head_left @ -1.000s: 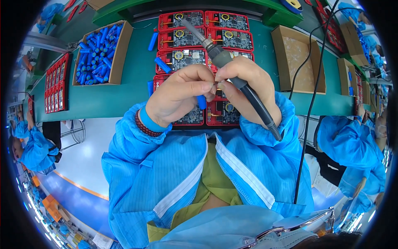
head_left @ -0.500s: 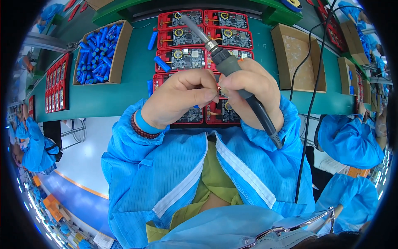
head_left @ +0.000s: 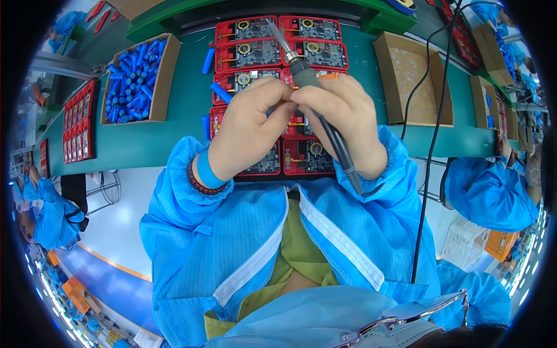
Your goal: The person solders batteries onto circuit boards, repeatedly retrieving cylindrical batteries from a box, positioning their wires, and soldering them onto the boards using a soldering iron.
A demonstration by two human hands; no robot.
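Several red cases [head_left: 313,165] with circuit boards inside stand in two columns in front of me. My right hand [head_left: 348,119] is closed around a soldering iron [head_left: 304,74], whose metal tip points away and to the left over the far cases. The fingers of my left hand [head_left: 250,126] are pinched and meet my right fingertips above the middle cases. Whatever lies between the fingertips is hidden. Along the left column lie loose blue cylindrical battery cells [head_left: 221,93], one of them partly resting on a case edge.
A cardboard box [head_left: 165,87] full of blue cells stands at the left, a nearly bare cardboard box [head_left: 409,81] at the right. Black cables [head_left: 430,156] hang on the right side. More red cases [head_left: 79,124] sit far left. Other people in blue work at both sides.
Both hands have moved slightly away from me and to the left, closer together at the fingertips. The soldering iron has shifted with the right hand and stands a little steeper.
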